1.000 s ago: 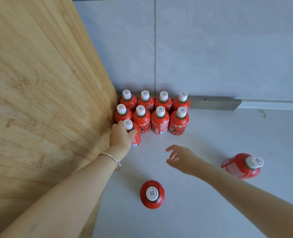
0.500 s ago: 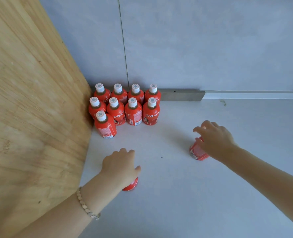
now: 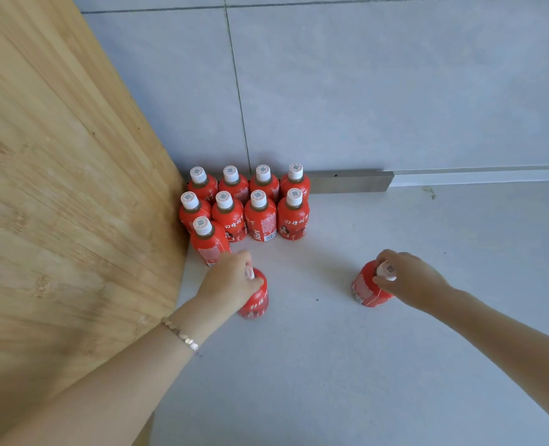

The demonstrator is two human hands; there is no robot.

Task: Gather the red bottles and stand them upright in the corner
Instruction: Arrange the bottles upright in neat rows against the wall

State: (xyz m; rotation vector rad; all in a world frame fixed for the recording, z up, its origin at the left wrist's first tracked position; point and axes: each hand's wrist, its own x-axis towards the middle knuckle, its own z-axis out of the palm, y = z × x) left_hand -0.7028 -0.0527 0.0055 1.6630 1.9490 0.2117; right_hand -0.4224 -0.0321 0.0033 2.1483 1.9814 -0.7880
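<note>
Nine red bottles [image 3: 260, 217] stand upright in the corner by the wooden panel [image 3: 67, 188]. Left hand [image 3: 228, 284] has its fingers closed around a tenth bottle [image 3: 255, 297] just in front of that cluster; right hand [image 3: 408, 278] pinches the cap of another bottle [image 3: 368, 288] off to the cluster's right, well apart.

A wooden panel [image 3: 57, 188] stands along the left edge of the pale grey floor [image 3: 331, 365]. Grey wall tiles [image 3: 395, 85] rise behind. A metal strip [image 3: 347, 181] runs along the wall's foot, meeting a white skirting [image 3: 491, 180].
</note>
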